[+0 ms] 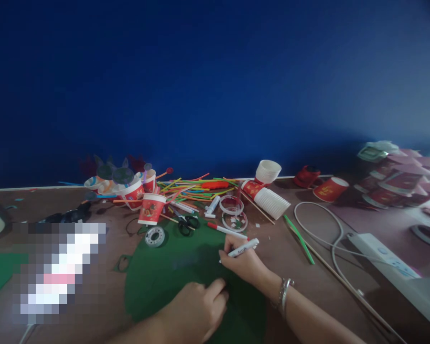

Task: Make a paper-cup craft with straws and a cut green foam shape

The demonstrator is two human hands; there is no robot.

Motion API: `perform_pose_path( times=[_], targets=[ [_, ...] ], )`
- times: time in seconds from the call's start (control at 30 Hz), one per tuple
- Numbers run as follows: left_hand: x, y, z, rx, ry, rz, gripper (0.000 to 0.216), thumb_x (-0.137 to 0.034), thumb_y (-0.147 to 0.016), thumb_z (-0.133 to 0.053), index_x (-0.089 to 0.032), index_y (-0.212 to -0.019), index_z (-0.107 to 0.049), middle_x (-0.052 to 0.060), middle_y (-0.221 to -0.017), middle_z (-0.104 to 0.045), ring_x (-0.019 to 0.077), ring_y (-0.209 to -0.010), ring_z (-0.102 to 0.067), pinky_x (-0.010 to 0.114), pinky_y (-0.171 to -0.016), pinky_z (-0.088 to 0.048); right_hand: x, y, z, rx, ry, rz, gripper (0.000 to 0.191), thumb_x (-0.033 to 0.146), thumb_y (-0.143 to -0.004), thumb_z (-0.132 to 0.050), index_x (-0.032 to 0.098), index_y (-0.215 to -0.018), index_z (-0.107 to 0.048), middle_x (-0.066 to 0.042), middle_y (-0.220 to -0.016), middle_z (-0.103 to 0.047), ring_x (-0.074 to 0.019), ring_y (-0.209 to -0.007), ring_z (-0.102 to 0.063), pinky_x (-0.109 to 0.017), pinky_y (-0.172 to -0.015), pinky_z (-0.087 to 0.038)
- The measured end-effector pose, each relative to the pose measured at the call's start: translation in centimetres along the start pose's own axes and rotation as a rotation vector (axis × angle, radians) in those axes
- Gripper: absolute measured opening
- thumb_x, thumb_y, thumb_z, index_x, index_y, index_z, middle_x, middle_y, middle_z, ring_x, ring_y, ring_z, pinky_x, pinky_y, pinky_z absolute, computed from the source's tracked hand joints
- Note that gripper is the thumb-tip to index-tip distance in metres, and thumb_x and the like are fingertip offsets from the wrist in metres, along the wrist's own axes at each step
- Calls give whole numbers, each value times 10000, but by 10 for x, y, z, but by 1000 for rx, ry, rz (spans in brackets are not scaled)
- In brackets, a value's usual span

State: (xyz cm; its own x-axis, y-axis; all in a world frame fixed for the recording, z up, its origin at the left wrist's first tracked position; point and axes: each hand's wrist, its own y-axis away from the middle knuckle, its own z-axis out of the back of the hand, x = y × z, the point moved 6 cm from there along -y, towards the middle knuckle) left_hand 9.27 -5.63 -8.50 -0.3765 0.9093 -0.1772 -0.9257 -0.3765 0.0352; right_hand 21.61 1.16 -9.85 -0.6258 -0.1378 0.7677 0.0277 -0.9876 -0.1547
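Note:
My right hand [241, 260] is closed around a white marker pen [248, 248], its tip pointing down and left over a large round green sheet [146, 282]. Curled fingers of my left hand [200, 308] rest on the sheet nearer to me; what they hold, if anything, is hidden. Just beyond my right hand lies a red-capped white marker [229, 231]. Black-handled scissors [187, 224] and a white tape roll [154, 237] lie at the sheet's far edge.
Printed red paper cups [152, 208] stand at the left; stacked cups [272, 201] lie at the back right. Colourful sticks [197, 191] are heaped by the blue wall. On the right are a white cable [338, 224] and a power strip [383, 258]. A blurred bright patch covers the left.

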Motion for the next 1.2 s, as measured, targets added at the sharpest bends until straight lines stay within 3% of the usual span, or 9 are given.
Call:
perform_pose_path(
  times=[1.2],
  targets=[
    [0, 0, 2, -7, -4, 3, 261, -223, -936, -377, -152, -1153, -504, 129, -1128, -600, 153, -746, -654, 236, -629, -537, 4, 0, -5, 68, -27, -35, 226, 199, -681, -580, 203, -541, -402, 62, -481, -411, -91, -470, -369, -199, -437, -267]
  ],
)
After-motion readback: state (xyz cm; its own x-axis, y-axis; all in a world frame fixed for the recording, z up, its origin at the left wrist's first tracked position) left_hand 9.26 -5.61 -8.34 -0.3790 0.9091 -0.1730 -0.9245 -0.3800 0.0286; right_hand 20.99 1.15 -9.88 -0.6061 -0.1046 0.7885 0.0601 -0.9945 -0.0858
